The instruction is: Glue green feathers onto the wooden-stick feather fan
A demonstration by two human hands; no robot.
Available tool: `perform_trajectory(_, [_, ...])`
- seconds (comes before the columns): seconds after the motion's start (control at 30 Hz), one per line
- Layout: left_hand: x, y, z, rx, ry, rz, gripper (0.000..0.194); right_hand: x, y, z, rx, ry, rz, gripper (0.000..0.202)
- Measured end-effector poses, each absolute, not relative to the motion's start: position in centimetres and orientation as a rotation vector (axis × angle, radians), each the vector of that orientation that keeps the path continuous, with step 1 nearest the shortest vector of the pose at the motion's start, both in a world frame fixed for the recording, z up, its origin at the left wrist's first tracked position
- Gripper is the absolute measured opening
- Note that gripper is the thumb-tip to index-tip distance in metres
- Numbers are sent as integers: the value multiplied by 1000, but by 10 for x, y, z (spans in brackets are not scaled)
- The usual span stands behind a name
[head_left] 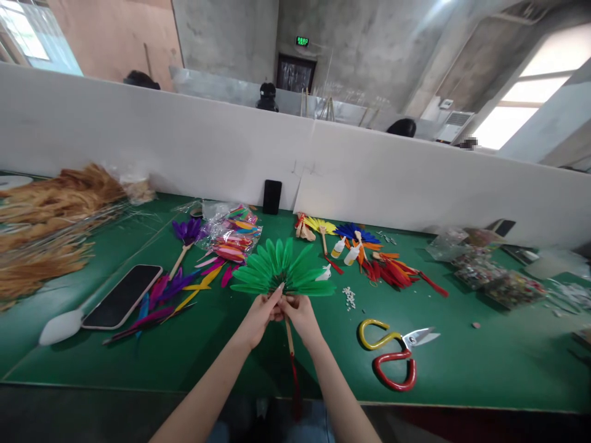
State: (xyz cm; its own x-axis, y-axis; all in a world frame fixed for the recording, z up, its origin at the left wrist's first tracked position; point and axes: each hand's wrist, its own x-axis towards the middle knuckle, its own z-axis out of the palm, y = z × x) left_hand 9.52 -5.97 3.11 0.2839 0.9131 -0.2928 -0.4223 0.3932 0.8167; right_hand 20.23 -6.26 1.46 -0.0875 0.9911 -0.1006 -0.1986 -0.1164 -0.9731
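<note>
Both left hand (pixel 261 311) and right hand (pixel 300 311) pinch a green fan (pixel 279 261) at its base. Feathers (pixel 256 280) spread beyond the grip — handle (pixel 289 337) below.

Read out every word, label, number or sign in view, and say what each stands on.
"EXIT": on the green sign; the characters above it are too small to read surely.
Faint marks above the partition: too blurred to read.
Glue-type bottles: any print is too small to read.
Green fan: no text visible.
</note>
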Motion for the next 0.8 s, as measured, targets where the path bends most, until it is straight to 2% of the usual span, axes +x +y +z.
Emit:
perform_trajectory(0.4, [96,-60,24,705,1103,1016,45,202,-78,14,-1154,-1068,1453,32])
perform_trajectory(0.57, [90,-59,27,795,1106,1066,42,249,-96,33,-1164,-1267,1648,57])
perform_trajectory(0.63, [86,-58,27,806,1116,1043,43,275,-101,45,-1175,-1295,1681,56])
perform_trajectory(0.8, [76,-59,26,869,1089,955,42,310,-86,78,-1375,-1135,1206,57])
